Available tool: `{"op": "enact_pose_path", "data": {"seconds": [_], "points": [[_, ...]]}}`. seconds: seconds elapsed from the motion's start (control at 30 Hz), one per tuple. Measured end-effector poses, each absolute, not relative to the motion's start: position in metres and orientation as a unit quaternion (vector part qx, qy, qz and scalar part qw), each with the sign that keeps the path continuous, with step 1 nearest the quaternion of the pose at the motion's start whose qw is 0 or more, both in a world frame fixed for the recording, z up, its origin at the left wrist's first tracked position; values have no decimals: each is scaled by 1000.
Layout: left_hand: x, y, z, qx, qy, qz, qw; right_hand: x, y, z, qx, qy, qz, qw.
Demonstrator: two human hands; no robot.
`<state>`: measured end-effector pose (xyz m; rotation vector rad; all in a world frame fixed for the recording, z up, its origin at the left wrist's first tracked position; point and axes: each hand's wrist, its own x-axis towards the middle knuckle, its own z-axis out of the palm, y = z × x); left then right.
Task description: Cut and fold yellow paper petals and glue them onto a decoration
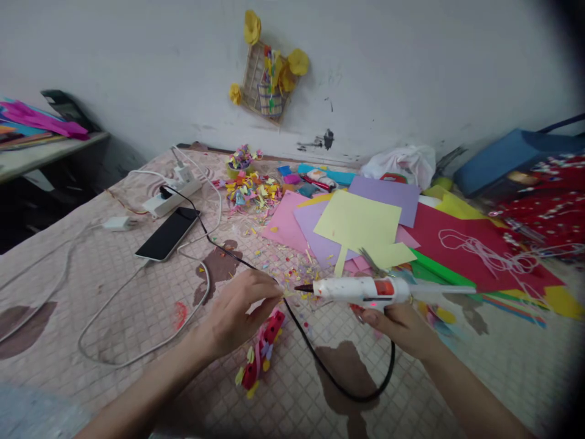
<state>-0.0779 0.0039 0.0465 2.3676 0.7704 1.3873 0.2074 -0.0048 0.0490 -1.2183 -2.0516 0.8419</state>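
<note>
My right hand (404, 329) is wrapped round the handle of a white hot glue gun (347, 289), whose dark nozzle points left. A clear glue stick (450, 289) sticks out of its back end. Close to the nozzle tip, my left hand (244, 308) pinches a small pale yellow paper piece (289, 294) between thumb and fingertips. Whether the nozzle touches the piece I cannot tell. Below my left hand, a red decorated strip (262, 350) with small colourful paper bits lies on the table. The gun's black cord (315, 353) loops under both hands.
A phone (168, 234) and a white power strip (171, 198) lie at left among white cables. Coloured paper sheets (361, 222), scissors (369, 259) and tangled white string (489, 253) cover the right. Paper scraps (253, 190) are heaped at the back. A woven decoration (269, 79) hangs on the wall.
</note>
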Motion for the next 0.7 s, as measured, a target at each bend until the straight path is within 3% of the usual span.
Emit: {"op": "enact_pose_path", "data": {"seconds": [0.7], "points": [[-84, -1, 46, 852, 245, 447, 120, 199, -4, 60, -420, -804, 353, 230]]}}
